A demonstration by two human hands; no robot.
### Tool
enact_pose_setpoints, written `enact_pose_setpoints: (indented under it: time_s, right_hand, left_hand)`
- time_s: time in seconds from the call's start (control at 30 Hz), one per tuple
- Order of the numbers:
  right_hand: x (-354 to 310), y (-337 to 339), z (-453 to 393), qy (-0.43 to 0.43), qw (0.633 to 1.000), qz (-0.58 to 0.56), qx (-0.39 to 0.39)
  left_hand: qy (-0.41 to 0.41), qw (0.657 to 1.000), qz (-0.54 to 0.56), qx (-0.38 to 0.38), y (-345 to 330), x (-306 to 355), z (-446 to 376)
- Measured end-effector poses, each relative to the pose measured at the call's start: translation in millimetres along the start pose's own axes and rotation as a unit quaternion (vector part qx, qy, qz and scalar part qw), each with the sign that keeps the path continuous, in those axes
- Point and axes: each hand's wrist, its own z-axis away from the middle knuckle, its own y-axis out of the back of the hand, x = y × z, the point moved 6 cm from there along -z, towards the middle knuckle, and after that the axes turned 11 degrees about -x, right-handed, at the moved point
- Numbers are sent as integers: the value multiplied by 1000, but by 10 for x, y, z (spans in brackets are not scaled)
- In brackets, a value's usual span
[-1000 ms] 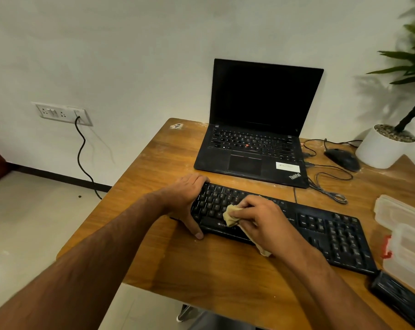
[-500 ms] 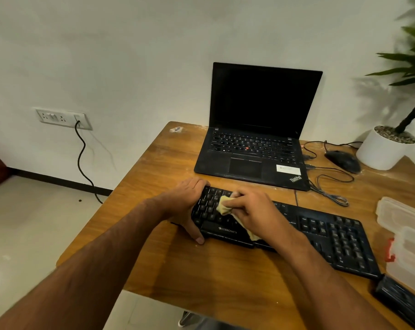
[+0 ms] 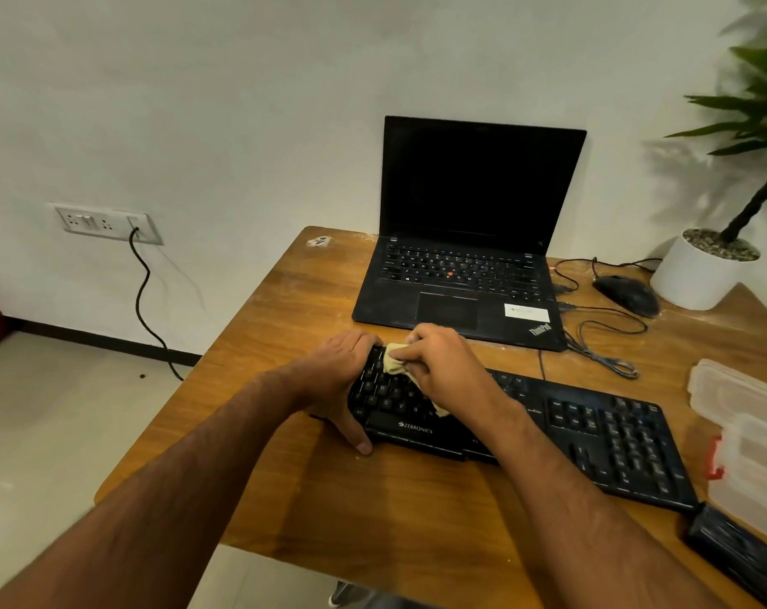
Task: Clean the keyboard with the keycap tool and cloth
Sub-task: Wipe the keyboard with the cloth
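A black Zebronics keyboard (image 3: 592,428) lies across the wooden desk (image 3: 416,498) in front of me. My left hand (image 3: 342,375) grips its left end, fingers curled over the far edge and thumb along the near edge. My right hand (image 3: 443,367) pinches a crumpled beige cloth (image 3: 392,360) and presses it on the upper-left rows of keys. A tail of the cloth shows under my right wrist. No keycap tool is in view.
An open black laptop (image 3: 460,274) stands just behind the keyboard. A black mouse (image 3: 627,294) with loose cables and a white plant pot (image 3: 698,274) sit at the back right. Clear plastic boxes (image 3: 742,415) and a black object (image 3: 737,551) lie at the right edge.
My right hand has slid the cloth from the keyboard's near rows up and left to the far-left rows. My left hand has kept its hold on the keyboard's end.
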Motion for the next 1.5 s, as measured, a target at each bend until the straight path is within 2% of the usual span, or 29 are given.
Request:
enact_pose_setpoints:
  time_s: [0.17, 0.47, 0.87, 1.0, 1.2, 1.3, 1.5]
  right_hand:
    - [410, 111, 311, -75, 997, -10, -10]
    - [112, 21, -33, -46, 999, -13, 6]
    - [707, 314, 546, -130, 991, 13, 3]
    - [650, 289, 565, -121, 992, 9, 19]
    - [399, 173, 345, -82, 996, -18, 30]
    - [283, 113, 255, -54, 998, -4, 13]
    - [486, 171, 532, -84, 996, 27, 0]
  left_hand:
    - [-1, 1000, 13, 2, -2, -10, 1]
    - [11, 1000, 12, -10, 2, -4, 3]
    - [20, 999, 11, -37, 64, -108, 42]
    - [27, 997, -43, -54, 80, -42, 49]
    - [-4, 998, -45, -40, 22, 460, -217]
    - [-6, 998, -54, -36, 8, 490, -256]
    - [-16, 999, -37, -22, 24, 450, -223]
